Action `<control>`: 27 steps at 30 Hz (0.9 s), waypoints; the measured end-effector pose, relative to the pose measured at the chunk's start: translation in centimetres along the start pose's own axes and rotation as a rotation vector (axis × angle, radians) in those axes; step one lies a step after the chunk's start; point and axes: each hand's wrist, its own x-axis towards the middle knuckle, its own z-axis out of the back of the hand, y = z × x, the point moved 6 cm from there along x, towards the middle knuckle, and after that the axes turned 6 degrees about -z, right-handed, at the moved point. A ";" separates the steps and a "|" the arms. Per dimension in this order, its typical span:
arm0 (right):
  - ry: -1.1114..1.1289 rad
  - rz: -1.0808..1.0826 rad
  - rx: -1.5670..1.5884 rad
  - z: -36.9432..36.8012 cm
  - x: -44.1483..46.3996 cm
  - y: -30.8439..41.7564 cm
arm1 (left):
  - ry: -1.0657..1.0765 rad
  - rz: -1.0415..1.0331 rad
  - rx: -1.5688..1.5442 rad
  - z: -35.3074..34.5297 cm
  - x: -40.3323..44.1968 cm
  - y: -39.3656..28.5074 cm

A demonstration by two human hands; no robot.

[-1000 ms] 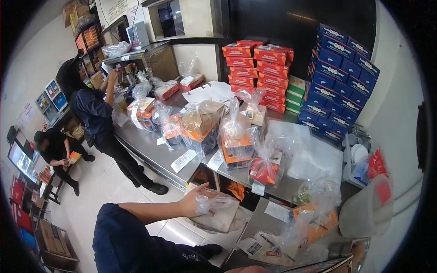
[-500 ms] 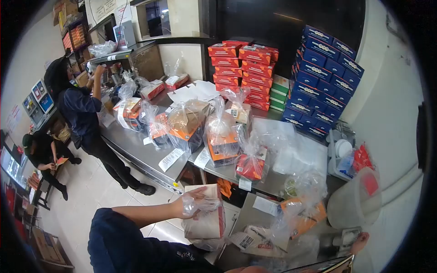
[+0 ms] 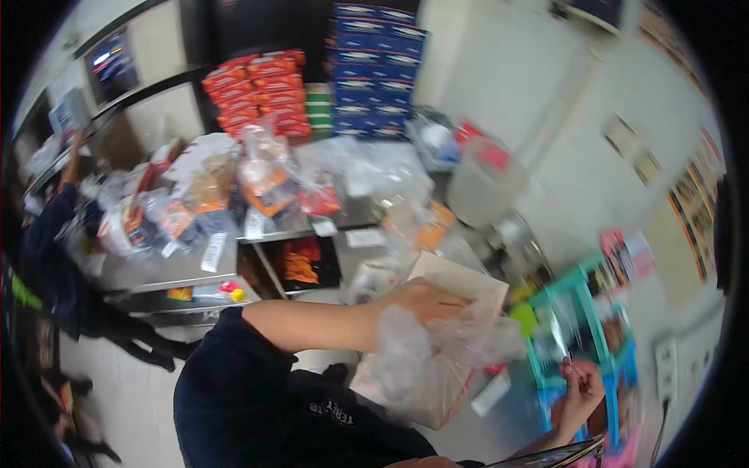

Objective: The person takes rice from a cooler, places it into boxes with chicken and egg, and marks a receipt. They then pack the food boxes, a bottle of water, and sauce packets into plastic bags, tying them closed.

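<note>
A whitish cardboard box (image 3: 468, 282) in a clear plastic bag (image 3: 421, 347) is tilted close in front of me. My left hand (image 3: 433, 300) grips it across the top, and the loose bag bunches around the wrist. To the right, my right hand (image 3: 583, 390) is raised with thumb and fingers pinched on a thin clear strip (image 3: 558, 335), too blurred to name. Behind the strip is a teal plastic basket (image 3: 577, 292).
Bagged orange boxes (image 3: 269, 191) with receipts stand along the steel counter (image 3: 148, 269). Behind them are stacked red boxes (image 3: 261, 93) and blue boxes (image 3: 374, 74). A translucent bucket (image 3: 484, 183) is by the wall. A co-worker (image 3: 55, 257) stands at the far left.
My view has swung right. My left hand has brought the bagged box right and closer. My right hand has moved from beside a metal container to the teal basket, now pinching a thin clear strip.
</note>
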 end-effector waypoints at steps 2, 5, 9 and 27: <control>-0.169 0.057 -0.193 6.4 -5.9 0.4 | 0.066 -0.097 -0.088 -6.4 2.6 -2.2; -0.428 0.110 -0.447 11.9 -14.1 1.3 | 0.236 -0.056 -0.237 -18.2 3.4 -3.6; -0.372 -0.059 -0.599 13.0 -22.1 -1.5 | 0.412 0.202 -0.546 -31.6 0.3 -5.8; -0.487 -0.507 -0.230 16.6 -32.1 -15.4 | 0.548 0.680 -0.375 -42.2 -11.0 -9.0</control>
